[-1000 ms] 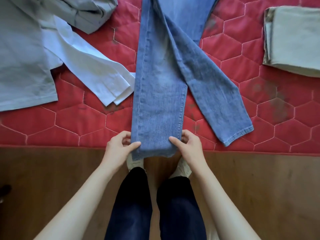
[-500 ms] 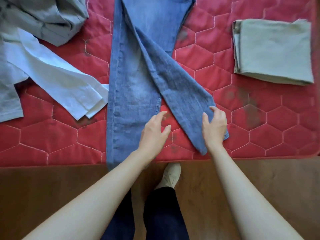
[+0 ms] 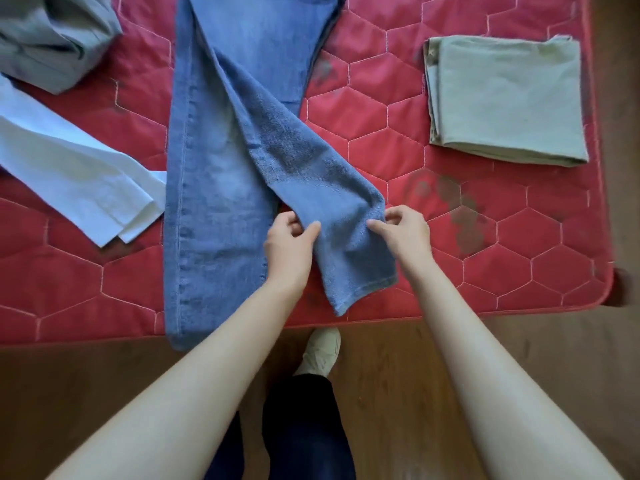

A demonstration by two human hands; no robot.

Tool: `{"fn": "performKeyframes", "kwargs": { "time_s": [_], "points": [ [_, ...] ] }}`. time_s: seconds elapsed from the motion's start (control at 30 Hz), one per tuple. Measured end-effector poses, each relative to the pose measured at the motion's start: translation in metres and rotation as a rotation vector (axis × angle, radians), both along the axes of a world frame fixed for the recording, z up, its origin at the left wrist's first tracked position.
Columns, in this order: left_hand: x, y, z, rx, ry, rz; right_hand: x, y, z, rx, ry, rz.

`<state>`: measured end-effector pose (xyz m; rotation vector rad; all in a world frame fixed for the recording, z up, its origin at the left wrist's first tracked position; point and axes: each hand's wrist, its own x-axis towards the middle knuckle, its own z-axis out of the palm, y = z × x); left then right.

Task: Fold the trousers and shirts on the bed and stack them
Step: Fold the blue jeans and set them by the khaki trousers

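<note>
Blue denim jeans (image 3: 221, 188) lie lengthwise on red hexagon-quilted mattress (image 3: 415, 140), one leg straight, other slanting right. Left hand (image 3: 289, 247) and right hand (image 3: 405, 232) pinch slanted leg's edges near hem, fabric between fingers. Waistband cut off at top. Folded olive-grey garment (image 3: 505, 98) lies right, apart.

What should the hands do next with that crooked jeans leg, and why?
Probably swing it left onto the straight leg. The left hand and right hand each pinch an edge of the slanted leg, which splays right across the red mattress. The legs must lie matched before the jeans can be folded.
</note>
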<state>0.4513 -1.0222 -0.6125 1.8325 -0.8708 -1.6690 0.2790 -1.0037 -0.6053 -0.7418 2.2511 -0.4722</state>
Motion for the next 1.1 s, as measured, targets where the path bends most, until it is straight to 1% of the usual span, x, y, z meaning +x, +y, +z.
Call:
{"fn": "performKeyframes", "kwargs": {
  "time_s": [0.03,0.1,0.17,0.23,0.33,0.43,0.5,0.53,0.6,0.7,0.77,0.83,0.93,1.0,1.1],
  "points": [
    [0.014,0.000,0.010,-0.050,0.029,0.027,0.011,0.003,0.011,-0.036,-0.050,-0.008],
    [0.047,0.002,0.032,-0.155,0.021,0.069,0.044,0.011,0.034,-0.112,-0.184,-0.022],
    [0.086,0.006,0.051,-0.223,-0.038,0.095,0.084,0.025,0.051,-0.165,-0.268,-0.018],
    [0.126,0.014,0.060,-0.225,-0.101,0.089,0.126,0.042,0.056,-0.191,-0.313,-0.036],
    [0.179,0.032,0.049,-0.163,-0.179,0.028,0.179,0.070,0.042,-0.152,-0.325,-0.112],
    [0.214,0.056,0.019,0.004,-0.256,-0.103,0.212,0.091,0.006,0.027,-0.297,-0.159],
    [0.225,0.067,0.001,0.117,-0.264,-0.165,0.225,0.098,-0.014,0.113,-0.343,-0.183],
    [0.228,0.069,-0.004,0.137,-0.262,-0.178,0.230,0.100,-0.018,0.124,-0.365,-0.190],
    [0.230,0.071,-0.008,0.084,-0.285,-0.206,0.233,0.103,-0.020,0.057,-0.346,-0.176],
    [0.228,0.075,-0.004,0.032,-0.279,-0.213,0.231,0.107,-0.012,-0.032,-0.203,-0.072],
    [0.225,0.081,-0.004,0.067,-0.300,-0.182,0.228,0.113,-0.010,0.013,-0.160,-0.091],
    [0.224,0.087,-0.008,0.119,-0.330,-0.171,0.227,0.115,-0.012,0.117,-0.160,-0.148],
    [0.225,0.085,-0.015,0.184,-0.306,-0.204,0.227,0.112,-0.014,0.198,-0.138,-0.114],
    [0.226,0.080,-0.018,0.167,-0.318,-0.244,0.227,0.109,-0.015,0.207,-0.103,-0.092],
    [0.227,0.079,-0.017,0.118,-0.426,-0.314,0.227,0.114,-0.015,0.234,-0.040,-0.085]
  ]
}}
